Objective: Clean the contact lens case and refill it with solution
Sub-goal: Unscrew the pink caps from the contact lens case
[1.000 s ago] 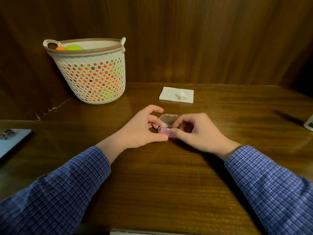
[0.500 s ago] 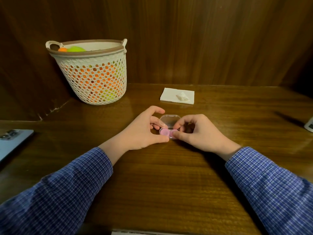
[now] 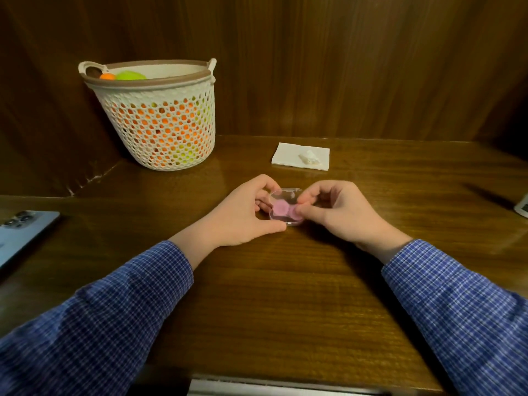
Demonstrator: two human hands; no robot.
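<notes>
Pink lens case sits in a clear box, pinched by left hand and right hand; next, lift it out toward six o'clock.

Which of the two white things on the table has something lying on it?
The flat white napkin behind the hands: a small crumpled wad sits on it. The other white thing, the perforated basket, stands at the left and holds orange and green items inside.

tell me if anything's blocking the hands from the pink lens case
Nothing visible does. The pink lens case sits in an open clear box, with the left hand and right hand already at it.
</notes>
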